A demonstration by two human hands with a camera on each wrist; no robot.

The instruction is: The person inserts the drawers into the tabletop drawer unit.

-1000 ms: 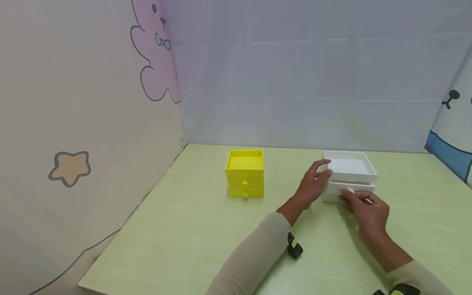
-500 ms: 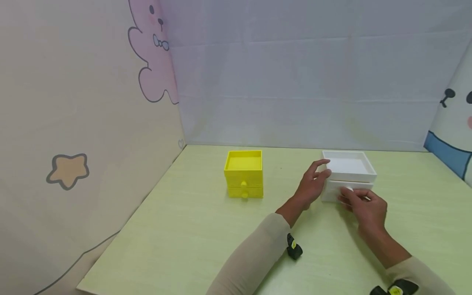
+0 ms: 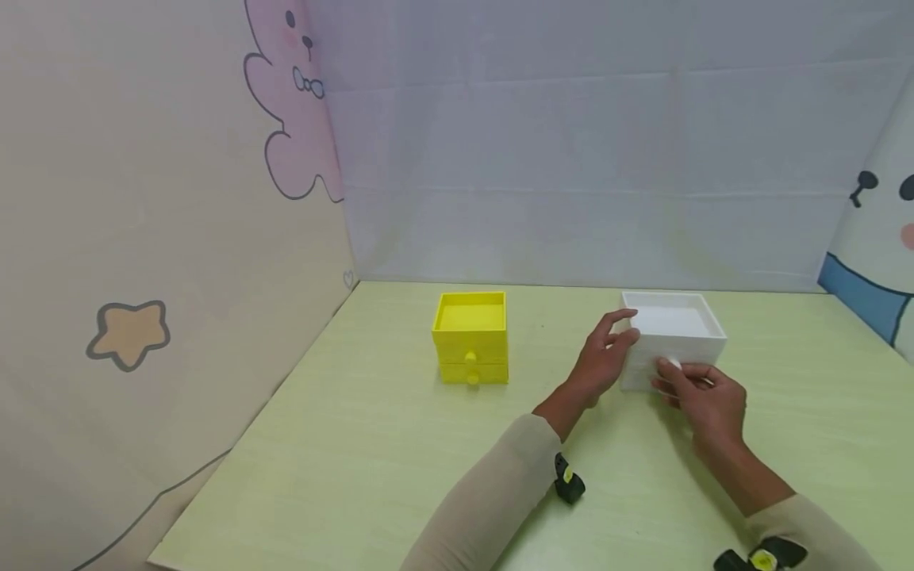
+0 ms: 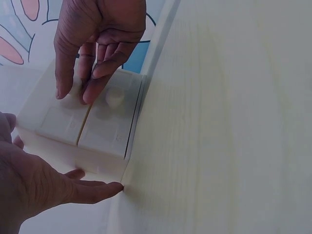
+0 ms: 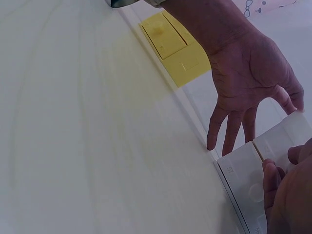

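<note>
A small white two-drawer box (image 3: pixel 703 349) with a shallow tray top stands on the right of the table. My right hand (image 3: pixel 712 408) pinches the round white knob (image 3: pixel 676 364) of its upper drawer, whose front is flush with the box. The lower drawer's knob (image 4: pixel 116 97) shows uncovered in the left wrist view. Against the box's left side, my left hand (image 3: pixel 601 361) rests with fairly straight, spread fingers; its uppermost digit reaches the tray rim. The right wrist view shows these left-hand fingers (image 5: pixel 234 129) along the side.
A yellow two-drawer box (image 3: pixel 473 346) of similar shape stands to the left of the white one, both drawers in. The pale green table (image 3: pixel 343 444) meets a cloth backdrop behind and a patterned wall on the left.
The white box's upper drawer, partly out a second ago, has slid back in until its front is flush. My right hand has moved slightly with the knob; the left stays at the side.
</note>
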